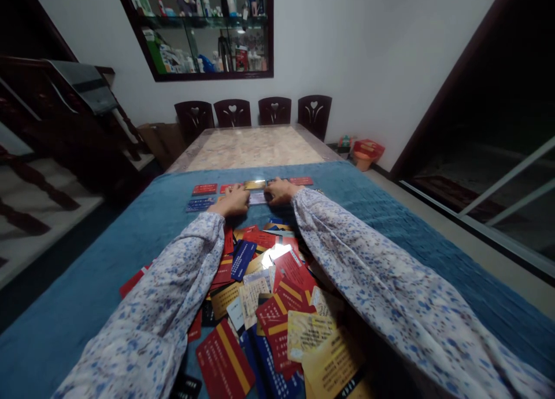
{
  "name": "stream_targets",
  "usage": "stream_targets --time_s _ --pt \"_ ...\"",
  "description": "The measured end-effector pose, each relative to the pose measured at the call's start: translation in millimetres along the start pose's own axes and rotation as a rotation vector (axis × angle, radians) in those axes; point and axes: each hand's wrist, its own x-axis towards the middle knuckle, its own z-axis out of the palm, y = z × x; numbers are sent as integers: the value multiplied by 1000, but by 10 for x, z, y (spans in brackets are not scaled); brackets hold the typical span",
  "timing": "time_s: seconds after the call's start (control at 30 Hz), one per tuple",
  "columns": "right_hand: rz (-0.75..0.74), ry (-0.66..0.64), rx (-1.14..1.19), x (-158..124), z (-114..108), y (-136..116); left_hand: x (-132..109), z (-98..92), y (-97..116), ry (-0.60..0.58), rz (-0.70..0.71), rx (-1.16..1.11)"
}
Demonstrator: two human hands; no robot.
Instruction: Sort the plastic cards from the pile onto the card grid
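Nearest, between 2 white floral sleeves (169, 295), a loose heap of red, gold and blue rectangular cards (271, 315) lies on a blue cloth (108, 260). Beyond it, the left hand (234, 201) and right hand (280, 192), fingers loosely curled, are at the 2 ends of a pale rectangular card (258, 198); I cannot tell whether either grips it. Just farther lies a shiny gold rectangular card (254, 185), then the bare beige worktop (251, 147) and 4 dark wooden chairs (232, 113).

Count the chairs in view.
4, in a row beyond the table's far end: leftmost chair, second chair, third chair, rightmost chair. Others could be hidden.
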Motion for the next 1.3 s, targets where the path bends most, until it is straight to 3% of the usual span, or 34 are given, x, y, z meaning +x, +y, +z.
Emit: stream_targets --time_s 0.23,0.57,0.93,1.3 --pt "-1 -17 -36 -12 -24 -17 -69 20 -19 21 -9 -14" --pt "-6 -19 -14 -6 -1 -31 -345 -27 -59 65 -28 -13" --pt "21 -2 4 -80 15 -84 -673 -191 -100 125 -4 -25" --pt "-96 177 -29 -155 20 -215 -1137 -252 -313 216 33 -93"
